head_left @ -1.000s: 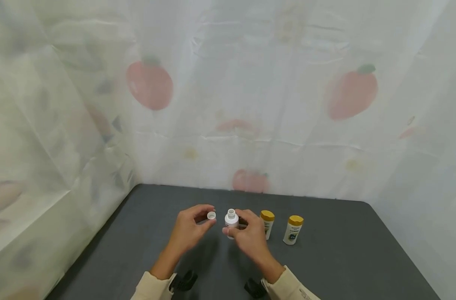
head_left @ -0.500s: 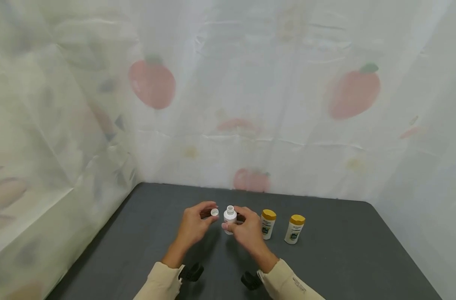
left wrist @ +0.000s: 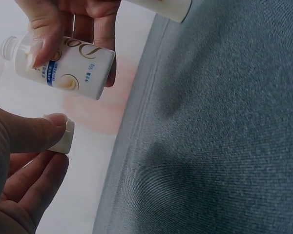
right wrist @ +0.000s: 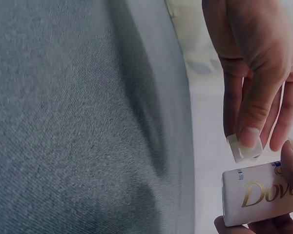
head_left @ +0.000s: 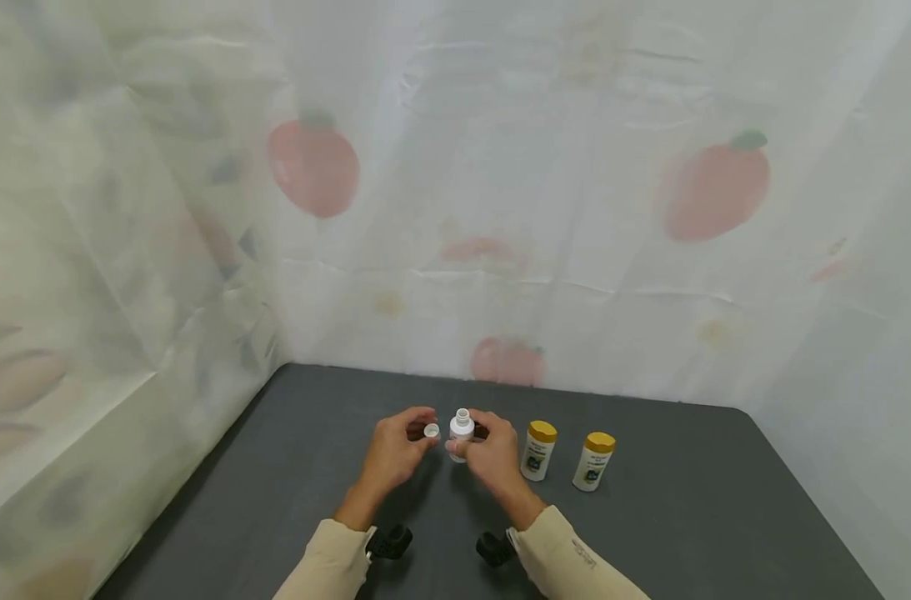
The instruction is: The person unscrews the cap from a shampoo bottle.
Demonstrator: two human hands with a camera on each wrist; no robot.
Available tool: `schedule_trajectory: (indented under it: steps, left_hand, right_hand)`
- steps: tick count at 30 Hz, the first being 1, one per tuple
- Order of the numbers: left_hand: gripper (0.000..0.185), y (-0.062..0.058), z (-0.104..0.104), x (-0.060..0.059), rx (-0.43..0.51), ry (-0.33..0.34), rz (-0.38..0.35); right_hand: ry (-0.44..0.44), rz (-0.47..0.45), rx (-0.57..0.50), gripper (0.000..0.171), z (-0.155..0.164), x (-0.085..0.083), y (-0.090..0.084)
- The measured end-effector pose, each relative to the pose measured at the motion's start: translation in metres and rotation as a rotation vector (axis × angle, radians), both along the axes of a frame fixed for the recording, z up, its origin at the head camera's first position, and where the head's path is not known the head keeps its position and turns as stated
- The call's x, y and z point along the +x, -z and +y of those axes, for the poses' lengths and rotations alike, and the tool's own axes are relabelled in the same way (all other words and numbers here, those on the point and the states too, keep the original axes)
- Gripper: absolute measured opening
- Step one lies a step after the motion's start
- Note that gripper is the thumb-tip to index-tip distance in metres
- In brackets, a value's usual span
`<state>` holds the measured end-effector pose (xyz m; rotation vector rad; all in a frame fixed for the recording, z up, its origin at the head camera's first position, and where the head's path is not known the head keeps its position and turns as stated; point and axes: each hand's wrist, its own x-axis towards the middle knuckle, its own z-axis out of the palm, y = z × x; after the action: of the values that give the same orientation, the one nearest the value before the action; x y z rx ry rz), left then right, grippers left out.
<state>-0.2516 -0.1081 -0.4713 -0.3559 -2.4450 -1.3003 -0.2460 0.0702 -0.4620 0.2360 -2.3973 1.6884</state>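
Observation:
Between thumb and fingers my left hand [head_left: 397, 448] pinches a small white screw cap [head_left: 432, 431], its hollow side showing in the head view. My right hand [head_left: 494, 454] holds a small white Dove bottle [head_left: 461, 427] upright above the table, thumb on the near side. The bottle's threaded neck [left wrist: 9, 48] is bare and uncapped. Cap and bottle are apart, with a narrow gap between them. In the right wrist view the cap [right wrist: 244, 148] is pinched close beside the bottle [right wrist: 258, 195], whose gold lettering shows.
Two white bottles with yellow caps stand to the right of my right hand: a nearer one [head_left: 538, 451] and one farther right [head_left: 593, 462]. The dark grey table [head_left: 688, 517] ends at a pale curtain [head_left: 575, 208] printed with fruit.
The left hand has brought the cap rightward, closer to the bottle. The right hand still grips the bottle, which has moved little. The view has shifted slightly.

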Motion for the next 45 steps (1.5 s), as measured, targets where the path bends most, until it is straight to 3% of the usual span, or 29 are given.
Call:
schedule_trajectory:
  steps: [21,34,45]
  left_hand:
    - [0.036,0.011,-0.001,-0.005,-0.046,-0.015,-0.042]
    - [0.036,0.016,0.000,-0.009,-0.057,-0.029,-0.060]
    - [0.034,0.016,-0.001,-0.011,-0.055,-0.032,-0.064]
  right_hand:
    - [0.070,-0.030,0.021,0.048,-0.006,-0.015,0.028]
    - [0.078,-0.084,0.022,0.043,-0.005,-0.018,0.032]
    - [0.063,-0.070,0.043,0.041,-0.005,-0.020,0.032]
